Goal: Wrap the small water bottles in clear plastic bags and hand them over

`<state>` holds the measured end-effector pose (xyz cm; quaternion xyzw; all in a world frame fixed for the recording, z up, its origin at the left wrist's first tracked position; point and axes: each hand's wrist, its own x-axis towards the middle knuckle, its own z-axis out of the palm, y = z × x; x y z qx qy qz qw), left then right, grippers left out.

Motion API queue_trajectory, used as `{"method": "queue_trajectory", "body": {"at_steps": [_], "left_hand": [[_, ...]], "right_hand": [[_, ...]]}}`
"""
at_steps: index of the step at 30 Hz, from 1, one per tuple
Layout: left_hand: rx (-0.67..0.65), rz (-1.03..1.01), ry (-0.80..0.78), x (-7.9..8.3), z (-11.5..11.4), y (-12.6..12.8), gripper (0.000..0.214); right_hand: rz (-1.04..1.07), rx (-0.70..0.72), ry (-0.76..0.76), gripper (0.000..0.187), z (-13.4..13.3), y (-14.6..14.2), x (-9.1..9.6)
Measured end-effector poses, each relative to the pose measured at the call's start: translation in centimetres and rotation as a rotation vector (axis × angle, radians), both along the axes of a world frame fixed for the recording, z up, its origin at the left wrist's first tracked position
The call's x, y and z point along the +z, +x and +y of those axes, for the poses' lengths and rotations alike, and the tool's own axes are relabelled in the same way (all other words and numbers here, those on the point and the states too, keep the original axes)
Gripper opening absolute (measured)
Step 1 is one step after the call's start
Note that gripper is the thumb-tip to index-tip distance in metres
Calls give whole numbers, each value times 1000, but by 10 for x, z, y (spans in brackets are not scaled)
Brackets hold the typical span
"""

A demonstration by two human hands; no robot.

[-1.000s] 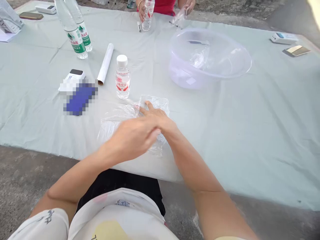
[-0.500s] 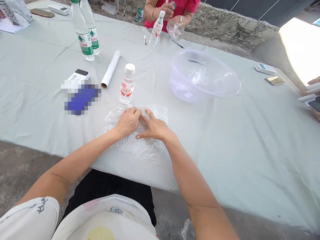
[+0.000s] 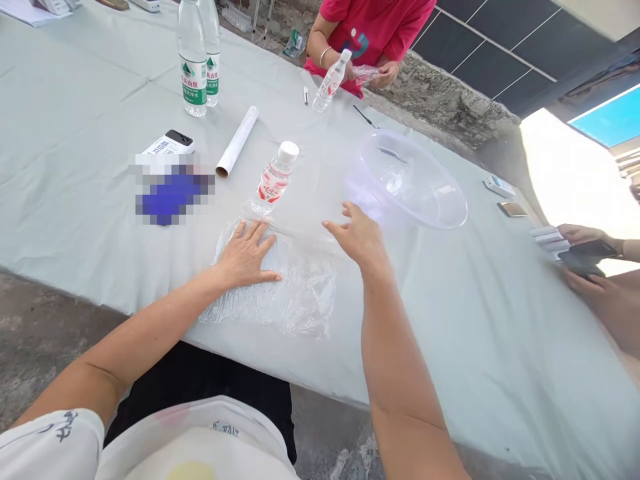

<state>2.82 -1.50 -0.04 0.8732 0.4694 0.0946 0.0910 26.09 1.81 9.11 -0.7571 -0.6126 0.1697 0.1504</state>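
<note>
1. I have the clear plastic film [image 3: 300,300] lying crumpled on the counter [image 3: 475,333], close to the near edge and directly in front of me.
2. My left grip [image 3: 246,255] is open: palm down on the film's left part, fingers spread, thumb pointing right.
3. My right grip [image 3: 359,233] is open too, its thumb and fingers parted and slightly bent, by the film's upper right corner; I can't tell whether it touches the film.
4. Just beyond my left fingertips I see a small white-capped bottle [image 3: 275,179], upright.
5. Farther off, left of that bottle, lies a white roll [image 3: 237,141], its hollow end facing me.
6. Beyond my right grip sits a translucent basin [image 3: 373,193] with something clear and crinkled inside.
7. Across the counter, a person in a red shirt [image 3: 373,30] handles clear plastic.
</note>
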Motion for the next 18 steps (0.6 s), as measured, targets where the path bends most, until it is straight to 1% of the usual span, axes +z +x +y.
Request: {"method": "queue_trajectory", "body": {"at_steps": [1,3,4,5,7,9,10,12,13,15,16,17,18], "left_hand": [[12,0,-4,0,-1,-1,94],[41,3,-11,1,-2,-3,96],[53,6,-14,1,-3,-4,97],[61,10,-17,2,-4,-6,97],[65,18,-25,3,-5,-8,97],[66,20,-31,3,-5,-11,97],[66,17,-36,2,-4,-11,97],[68,9,-47,1,-2,-12,98],[68,4,-53,0,-1,-13,99],[69,-8,-71,-1,0,-13,100],[72,-16,-82,-1,1,-12,101],[76,-24,-91,-1,2,-12,101],[80,-33,-101,-1,2,-11,101]], "right_hand": [[139,87,43,82,7,-16,-1],[395,239,71,101,24,-50,-11],[490,286,80,103,34,-66,-19],[577,315,98,99,45,-80,-27],[715,299,142,77,66,-101,-43],[804,228,206,61,83,-108,-52],[835,186,252,57,87,-106,-53],[873,128,372,56,84,-94,-44],[873,115,426,56,76,-85,-35],[817,94,473,56,47,-63,-9],[760,55,449,57,27,-53,5],[700,-2,392,60,6,-43,19],[654,-49,288,68,-17,-34,31]]}}
